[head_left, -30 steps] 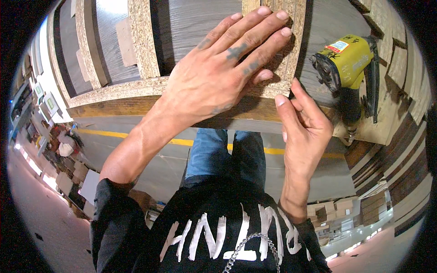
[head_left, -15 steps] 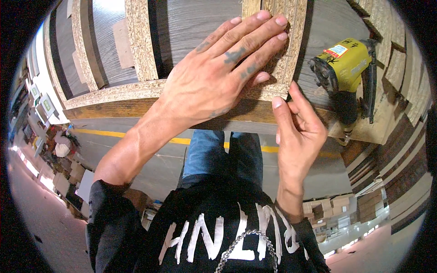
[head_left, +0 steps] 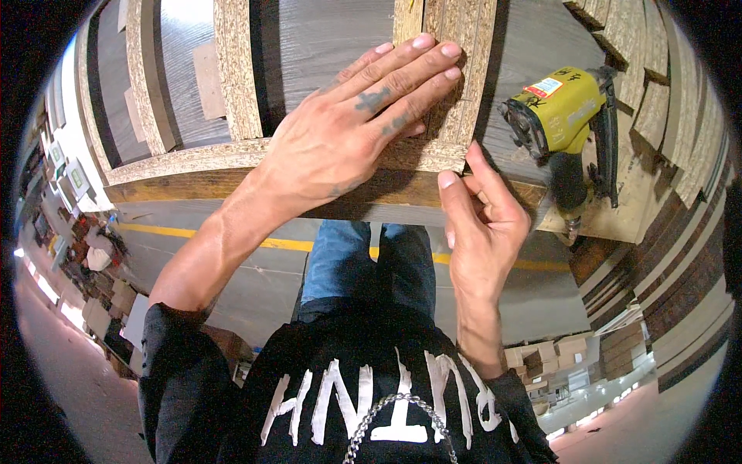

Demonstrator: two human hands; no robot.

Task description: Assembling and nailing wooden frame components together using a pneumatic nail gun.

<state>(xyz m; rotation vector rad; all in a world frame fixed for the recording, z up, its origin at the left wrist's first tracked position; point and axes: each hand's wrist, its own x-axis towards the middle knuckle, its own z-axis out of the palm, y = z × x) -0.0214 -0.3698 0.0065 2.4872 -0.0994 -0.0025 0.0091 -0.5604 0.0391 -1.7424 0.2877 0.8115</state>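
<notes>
My left hand lies flat, fingers stretched out, over the corner where several upright chipboard strips meet the front chipboard strip. Its fingertips rest on the upright strips, and the palm hides part of the joint. At the right end of the front strip, my right hand holds the corner between thumb and forefinger, its other fingers curled. Beneath the strips is a dark grey wood-grain panel. A brown board edge runs along the near side.
A yellow and black nail gun lies right of the strips, its hose fitting toward me. Stepped chipboard pieces are stacked at the far right. More chipboard ribs cross the panel on the left. A yellow line marks the floor.
The whole view has shifted, so everything sits a little farther left. My left hand has slid slightly nearer to me over the strips; the right hand keeps its place at the corner.
</notes>
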